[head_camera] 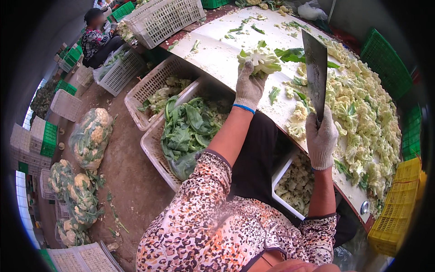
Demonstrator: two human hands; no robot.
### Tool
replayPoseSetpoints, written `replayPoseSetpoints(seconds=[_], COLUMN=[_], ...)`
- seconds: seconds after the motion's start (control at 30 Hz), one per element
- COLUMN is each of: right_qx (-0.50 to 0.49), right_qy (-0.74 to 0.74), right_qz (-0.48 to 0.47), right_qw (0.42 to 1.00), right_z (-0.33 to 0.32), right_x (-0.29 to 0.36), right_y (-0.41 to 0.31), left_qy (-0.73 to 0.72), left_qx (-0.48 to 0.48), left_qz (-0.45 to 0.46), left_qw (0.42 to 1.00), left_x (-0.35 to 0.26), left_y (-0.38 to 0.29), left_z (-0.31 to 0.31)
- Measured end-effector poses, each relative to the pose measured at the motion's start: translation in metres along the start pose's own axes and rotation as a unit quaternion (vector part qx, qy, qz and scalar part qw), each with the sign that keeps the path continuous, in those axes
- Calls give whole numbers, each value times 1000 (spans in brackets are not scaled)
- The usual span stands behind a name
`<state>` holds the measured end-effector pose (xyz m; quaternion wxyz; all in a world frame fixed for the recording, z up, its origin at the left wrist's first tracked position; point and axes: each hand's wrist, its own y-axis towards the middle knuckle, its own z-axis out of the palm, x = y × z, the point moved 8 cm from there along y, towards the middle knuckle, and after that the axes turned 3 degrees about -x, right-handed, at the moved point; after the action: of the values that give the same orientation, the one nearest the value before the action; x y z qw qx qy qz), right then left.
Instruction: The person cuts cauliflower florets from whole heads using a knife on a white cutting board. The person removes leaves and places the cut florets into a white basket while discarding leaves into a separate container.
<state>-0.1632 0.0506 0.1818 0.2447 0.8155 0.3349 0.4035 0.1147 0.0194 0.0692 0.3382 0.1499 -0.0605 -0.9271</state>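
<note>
My left hand, in a knitted work glove, holds a cauliflower head with its cut stem side up and some green leaf bits on it. My right hand, gloved too, grips the handle of a wide cleaver whose blade points upward, apart from the cauliflower. Both hands are above a white work table. A large heap of cauliflower florets covers the table's right side, and a green leaf is visible between the cauliflower and the blade.
Below the table's left edge stand a crate of leaves and a crate of cauliflower pieces. A white-rimmed tub of florets is under the table. Bagged cauliflowers lie on the floor. A yellow crate stands right; a person sits far left.
</note>
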Motion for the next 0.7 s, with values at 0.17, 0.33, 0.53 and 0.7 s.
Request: replayPoseSetpoints(seconds=[0.17, 0.33, 0.53, 0.7], right_qx=[266, 277, 250, 180], right_qy=[-92, -96, 14, 154], right_qz=[108, 142, 178, 306], right_qw=[953, 945, 952, 922], right_z=[100, 114, 72, 21], right_x=[-61, -61, -57, -86], right_y=[18, 11, 2, -38], left_qy=[87, 109, 23, 91], left_qx=[-38, -51, -167, -250], left_qz=[31, 89, 99, 168], left_qw=[995, 989, 981, 949], left_x=[-15, -75, -132, -229], left_y=[-26, -33, -49, -28], left_z=[-7, -34, -93, -127])
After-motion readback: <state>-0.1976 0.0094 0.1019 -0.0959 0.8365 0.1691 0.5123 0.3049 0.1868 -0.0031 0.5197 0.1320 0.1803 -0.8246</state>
